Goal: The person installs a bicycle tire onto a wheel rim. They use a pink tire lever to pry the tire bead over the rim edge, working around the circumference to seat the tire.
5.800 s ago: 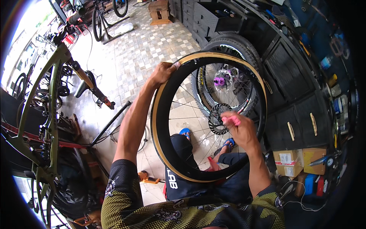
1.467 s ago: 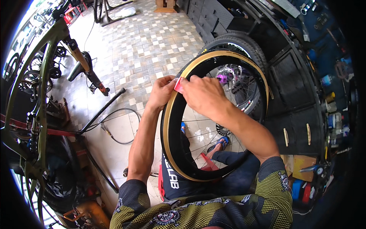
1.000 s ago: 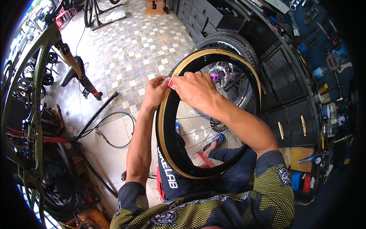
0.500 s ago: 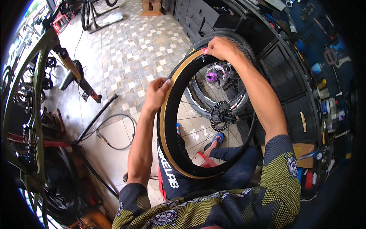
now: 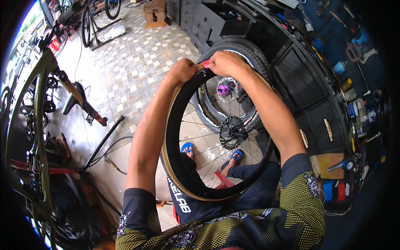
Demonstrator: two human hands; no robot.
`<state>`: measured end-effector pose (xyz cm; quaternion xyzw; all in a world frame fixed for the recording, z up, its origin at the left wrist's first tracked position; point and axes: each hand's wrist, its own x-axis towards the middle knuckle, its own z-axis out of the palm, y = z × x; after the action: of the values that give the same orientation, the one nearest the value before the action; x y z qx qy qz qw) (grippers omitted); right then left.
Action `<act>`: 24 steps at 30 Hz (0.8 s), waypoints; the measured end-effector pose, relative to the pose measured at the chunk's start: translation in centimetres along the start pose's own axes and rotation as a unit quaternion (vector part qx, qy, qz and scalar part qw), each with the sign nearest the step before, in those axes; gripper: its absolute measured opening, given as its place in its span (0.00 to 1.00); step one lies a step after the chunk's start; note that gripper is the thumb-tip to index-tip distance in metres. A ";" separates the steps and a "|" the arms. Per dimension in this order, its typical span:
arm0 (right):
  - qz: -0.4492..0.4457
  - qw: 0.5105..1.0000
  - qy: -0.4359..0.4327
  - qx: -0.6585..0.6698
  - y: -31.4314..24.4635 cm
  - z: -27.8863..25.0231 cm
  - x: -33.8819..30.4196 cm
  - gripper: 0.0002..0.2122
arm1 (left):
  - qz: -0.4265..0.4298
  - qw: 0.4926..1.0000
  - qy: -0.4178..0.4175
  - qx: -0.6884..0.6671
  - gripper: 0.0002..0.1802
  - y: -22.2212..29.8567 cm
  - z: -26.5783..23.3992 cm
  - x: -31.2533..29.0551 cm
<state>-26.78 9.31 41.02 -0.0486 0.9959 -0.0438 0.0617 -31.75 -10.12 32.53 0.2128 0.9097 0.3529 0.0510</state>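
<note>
The wheel [image 5: 233, 132] stands on the lap [image 5: 264, 177], its long way running up and away from the person. The left hand [image 5: 184, 71] curls around the tire [image 5: 165, 152] near the top. Beside it, the right hand [image 5: 226, 63] pinches a pink piece [image 5: 207, 63], partly hidden, that seems to point left.

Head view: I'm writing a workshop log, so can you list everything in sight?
Wheel: one, black and tan, centre
Brake disc: one, black, in that wheel
Scrap: one, pink, wheel's top
Knobby wheels: at least two, black, behind
Cabinet: one, black, right
Cardboard: at least one, brown, lower right
Tools: several, mixed, far right
Bike frame: one, green, left
Tube: one, black, floor, left
Wooden box: one, brown, top
Sandals: two, blue, floor
Shirt: one, dark and yellow, bottom
Left hand: one, bare, gripping wheel
Right hand: one, bare, pinching scrap
</note>
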 end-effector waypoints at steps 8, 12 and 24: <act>-0.015 0.985 0.078 0.150 1.2 1.9 -1.7 0.16 | 0.195 0.978 0.055 0.049 0.31 2.9 3.0 -0.6; -0.043 0.974 0.155 0.157 3.8 -1.2 -5.2 0.24 | 0.156 0.983 0.097 0.030 0.24 4.6 3.8 -0.5; 0.207 0.890 0.400 0.070 34.0 -10.9 -12.6 0.15 | 0.152 0.980 0.127 0.023 0.24 4.6 5.2 0.0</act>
<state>-18.78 45.15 50.13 0.1846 0.9182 -0.1152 -0.3310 -28.89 -3.89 31.71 0.3033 0.8736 0.3598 -0.1240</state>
